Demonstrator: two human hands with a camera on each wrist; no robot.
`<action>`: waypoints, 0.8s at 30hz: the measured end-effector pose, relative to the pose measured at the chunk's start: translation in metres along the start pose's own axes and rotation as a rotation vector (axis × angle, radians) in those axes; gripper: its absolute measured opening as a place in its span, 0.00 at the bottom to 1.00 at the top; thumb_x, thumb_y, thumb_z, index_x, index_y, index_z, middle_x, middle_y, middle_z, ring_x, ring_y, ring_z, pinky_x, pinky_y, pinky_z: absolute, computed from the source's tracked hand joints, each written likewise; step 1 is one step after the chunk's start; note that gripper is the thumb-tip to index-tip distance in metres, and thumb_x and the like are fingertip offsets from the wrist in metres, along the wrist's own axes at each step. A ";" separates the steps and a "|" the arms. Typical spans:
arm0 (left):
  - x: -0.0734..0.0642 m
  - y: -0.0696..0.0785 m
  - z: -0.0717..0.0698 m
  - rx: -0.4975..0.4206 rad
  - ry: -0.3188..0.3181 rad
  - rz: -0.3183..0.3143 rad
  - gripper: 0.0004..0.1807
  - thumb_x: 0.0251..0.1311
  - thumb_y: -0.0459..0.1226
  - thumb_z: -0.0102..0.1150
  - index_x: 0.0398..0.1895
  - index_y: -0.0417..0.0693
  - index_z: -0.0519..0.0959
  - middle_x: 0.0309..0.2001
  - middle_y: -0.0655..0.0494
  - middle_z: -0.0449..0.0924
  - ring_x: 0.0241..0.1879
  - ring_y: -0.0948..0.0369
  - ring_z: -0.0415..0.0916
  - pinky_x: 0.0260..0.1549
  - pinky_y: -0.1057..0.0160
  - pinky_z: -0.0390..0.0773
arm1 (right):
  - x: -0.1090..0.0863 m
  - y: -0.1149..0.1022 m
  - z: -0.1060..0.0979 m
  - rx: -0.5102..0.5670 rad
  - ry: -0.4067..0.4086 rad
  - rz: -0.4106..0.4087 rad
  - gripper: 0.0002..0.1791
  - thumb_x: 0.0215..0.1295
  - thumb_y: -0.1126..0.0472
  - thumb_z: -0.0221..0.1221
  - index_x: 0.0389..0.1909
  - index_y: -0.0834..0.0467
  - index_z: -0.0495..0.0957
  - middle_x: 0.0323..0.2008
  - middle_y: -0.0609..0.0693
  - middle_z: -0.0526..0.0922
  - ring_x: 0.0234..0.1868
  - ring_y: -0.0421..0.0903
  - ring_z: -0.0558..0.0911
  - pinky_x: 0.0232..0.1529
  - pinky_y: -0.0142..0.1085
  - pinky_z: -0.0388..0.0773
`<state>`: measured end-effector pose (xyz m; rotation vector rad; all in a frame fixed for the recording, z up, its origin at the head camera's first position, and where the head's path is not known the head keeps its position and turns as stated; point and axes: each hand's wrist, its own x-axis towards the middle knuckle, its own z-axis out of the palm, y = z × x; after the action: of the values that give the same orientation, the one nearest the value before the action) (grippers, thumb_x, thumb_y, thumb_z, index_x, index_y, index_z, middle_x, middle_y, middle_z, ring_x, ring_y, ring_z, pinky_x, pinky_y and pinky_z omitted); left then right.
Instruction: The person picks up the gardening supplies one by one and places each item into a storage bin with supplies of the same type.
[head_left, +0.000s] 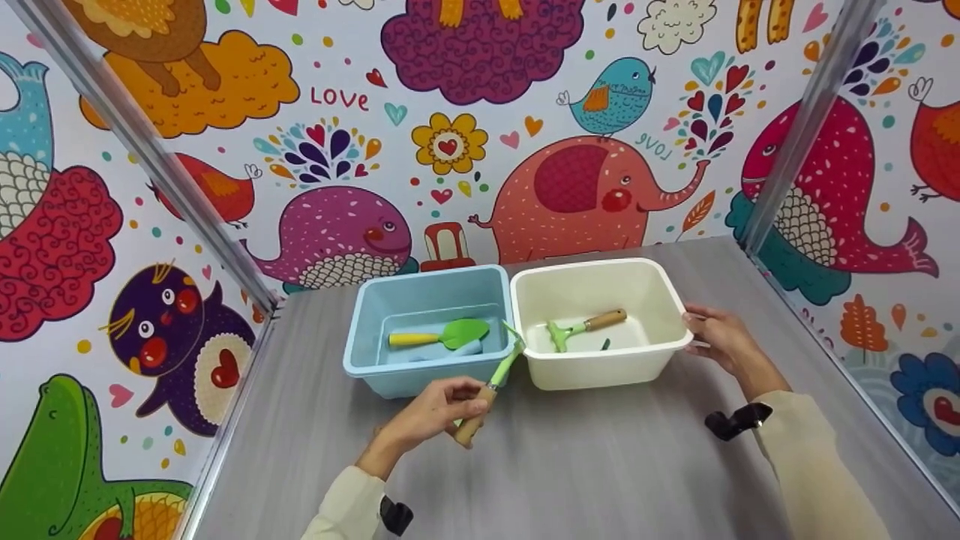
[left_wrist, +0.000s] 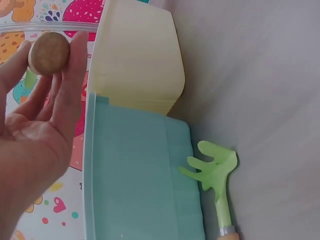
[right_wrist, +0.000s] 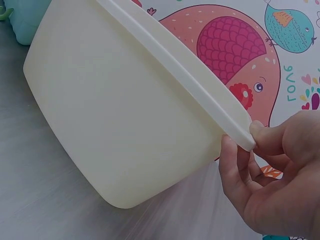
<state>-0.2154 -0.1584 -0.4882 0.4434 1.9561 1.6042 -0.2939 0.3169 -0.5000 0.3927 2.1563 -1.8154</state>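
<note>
My left hand (head_left: 439, 409) grips the wooden handle (head_left: 475, 420) of a small green garden tool; its green head (head_left: 516, 345), seen nearly edge-on, overlaps the meeting rims of the two tubs. In the left wrist view the round handle end (left_wrist: 49, 53) sits between thumb and fingers. My right hand (head_left: 724, 341) pinches the right rim of the cream tub (head_left: 600, 371), thumb above and fingers beneath. Inside that tub lies a green tool with a wooden handle (head_left: 604, 320). A green hand rake (left_wrist: 215, 172) lies beside the blue tub (left_wrist: 140, 175), mostly hidden behind my left hand in the head view.
The blue tub stands left of the cream one. It contains a green trowel (head_left: 463, 332) with a yellow handle and a light blue object (head_left: 466, 349). Both tubs stand on a grey table (head_left: 585, 465), with printed panels (head_left: 450, 67) behind and at the sides.
</note>
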 end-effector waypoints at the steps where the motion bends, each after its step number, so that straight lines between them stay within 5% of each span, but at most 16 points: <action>1: 0.002 0.001 0.000 0.007 0.001 -0.002 0.24 0.68 0.43 0.61 0.61 0.39 0.75 0.47 0.46 0.80 0.40 0.59 0.80 0.30 0.57 0.88 | 0.000 0.000 0.000 0.000 0.003 0.004 0.34 0.78 0.52 0.49 0.78 0.60 0.53 0.61 0.51 0.73 0.47 0.39 0.80 0.50 0.33 0.84; 13: 0.022 0.014 -0.004 0.081 0.048 -0.049 0.24 0.68 0.47 0.61 0.61 0.44 0.77 0.48 0.50 0.80 0.41 0.59 0.78 0.31 0.59 0.87 | -0.001 0.000 0.002 0.013 0.015 0.016 0.34 0.77 0.52 0.51 0.78 0.59 0.54 0.65 0.56 0.70 0.50 0.42 0.79 0.48 0.31 0.84; 24: 0.042 0.020 0.002 -0.030 0.074 -0.101 0.27 0.67 0.48 0.61 0.63 0.42 0.75 0.51 0.43 0.79 0.39 0.58 0.79 0.35 0.53 0.88 | 0.001 0.002 0.001 0.008 0.014 0.000 0.34 0.77 0.51 0.50 0.77 0.61 0.54 0.63 0.55 0.72 0.48 0.40 0.80 0.46 0.31 0.84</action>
<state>-0.2487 -0.1282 -0.4780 0.2721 1.9737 1.6038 -0.2942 0.3158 -0.5021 0.4079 2.1588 -1.8276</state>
